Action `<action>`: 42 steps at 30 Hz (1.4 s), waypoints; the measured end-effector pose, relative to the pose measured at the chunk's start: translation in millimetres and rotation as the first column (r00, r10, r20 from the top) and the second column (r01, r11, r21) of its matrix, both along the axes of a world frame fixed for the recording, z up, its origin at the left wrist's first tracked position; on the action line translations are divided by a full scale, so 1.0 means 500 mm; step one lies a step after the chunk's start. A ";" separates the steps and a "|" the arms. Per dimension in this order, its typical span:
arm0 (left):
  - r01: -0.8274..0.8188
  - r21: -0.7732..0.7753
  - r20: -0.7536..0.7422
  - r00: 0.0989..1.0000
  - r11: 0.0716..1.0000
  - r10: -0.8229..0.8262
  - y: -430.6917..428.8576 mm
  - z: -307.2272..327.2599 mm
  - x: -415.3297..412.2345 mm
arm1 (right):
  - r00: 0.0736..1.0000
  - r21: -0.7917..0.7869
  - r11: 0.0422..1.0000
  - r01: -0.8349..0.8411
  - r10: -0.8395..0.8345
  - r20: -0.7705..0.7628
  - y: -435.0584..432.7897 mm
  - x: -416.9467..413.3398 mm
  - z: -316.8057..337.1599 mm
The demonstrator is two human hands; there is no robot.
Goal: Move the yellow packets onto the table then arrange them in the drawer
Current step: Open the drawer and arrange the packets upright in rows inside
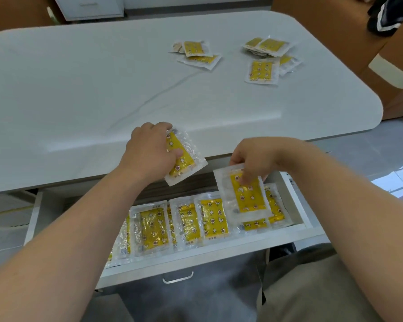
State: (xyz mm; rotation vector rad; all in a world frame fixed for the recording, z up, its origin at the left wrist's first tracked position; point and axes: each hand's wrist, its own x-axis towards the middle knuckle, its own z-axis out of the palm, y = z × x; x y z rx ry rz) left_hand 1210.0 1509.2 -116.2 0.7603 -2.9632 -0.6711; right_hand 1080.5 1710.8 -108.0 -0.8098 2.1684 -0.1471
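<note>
Your open drawer (196,259) sits nearest, with a row of yellow packets (213,217) lined up inside. Your right hand (254,156) has its grip closed on one packet (244,194), held over the drawer's right end. Your left hand (149,149) grips another packet (184,159) at the counter (79,89) edge. Two loose piles of packets (263,59) lie farther back on the counter.
</note>
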 end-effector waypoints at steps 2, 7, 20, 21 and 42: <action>0.001 0.064 0.002 1.000 0.998 -0.001 0.000 0.009 0.002 | 0.991 0.113 0.986 -0.119 0.125 -0.042 0.003 0.010 -0.025; 0.101 0.158 0.033 0.994 0.982 -0.108 0.014 0.032 0.017 | 0.978 0.204 0.960 -0.193 0.204 -0.034 0.003 0.029 -0.088; 0.320 0.220 0.481 0.786 0.921 -0.388 0.023 -0.059 0.065 | 0.843 0.385 0.894 -0.231 0.381 -0.380 -0.016 0.083 -0.161; 0.321 0.211 0.498 0.778 0.923 -0.384 0.021 -0.073 0.065 | 0.840 0.397 0.892 -0.217 0.377 -0.389 -0.019 0.082 -0.154; 0.343 0.110 0.297 0.885 0.933 -0.360 0.061 0.001 0.025 | 0.971 -0.329 0.944 0.012 -0.090 -0.222 -0.047 0.035 0.064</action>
